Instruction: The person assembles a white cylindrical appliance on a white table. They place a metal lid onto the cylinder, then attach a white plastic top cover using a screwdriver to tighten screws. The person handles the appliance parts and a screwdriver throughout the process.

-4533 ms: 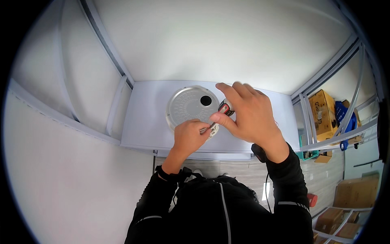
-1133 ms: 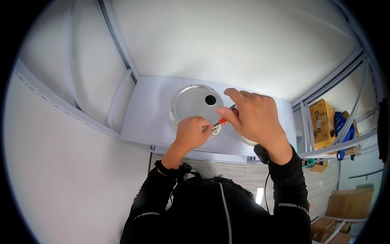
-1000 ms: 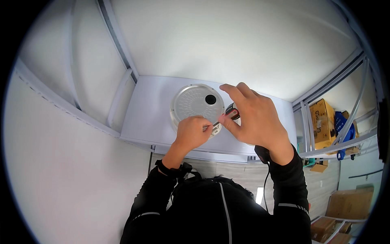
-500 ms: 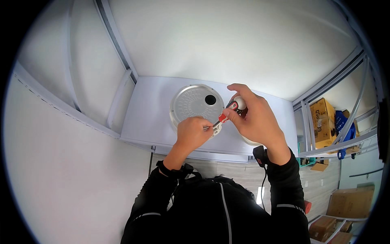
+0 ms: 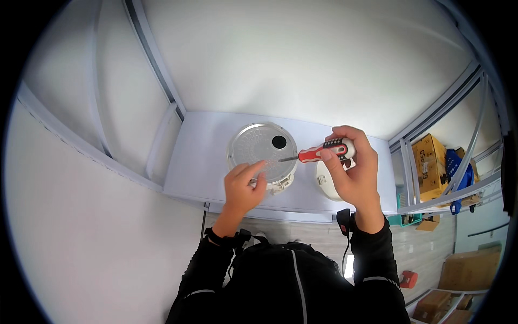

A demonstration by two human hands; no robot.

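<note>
My right hand (image 5: pixel 359 175) is wrapped round the handle of a screwdriver (image 5: pixel 318 153) in red, white and black. Its metal shaft points left, with the tip over the right side of a round silver disc (image 5: pixel 253 141). The disc has a pale rim, a black round spot and rows of faint marks. At its near edge is a white latch-like part (image 5: pixel 281 184). My left hand (image 5: pixel 244 186) is at the disc's near left edge, index finger stretched out over the metal and thumb apart, holding nothing I can see. Partly behind my right hand lies a white rounded piece (image 5: pixel 325 181).
These things lie on a pale tabletop (image 5: pixel 197 156) backed by a white wall panel (image 5: pixel 302 65). Grey frame posts (image 5: pixel 154 59) stand at both sides. Beyond the right frame are cardboard boxes (image 5: pixel 430 166), a blue item (image 5: pixel 455 164) and a green basket (image 5: pixel 404 219).
My left hand has left the screwdriver's shaft and opened, moving slightly left and nearer. My right hand has swung the screwdriver nearly level and drawn it right, uncovering more of the white piece.
</note>
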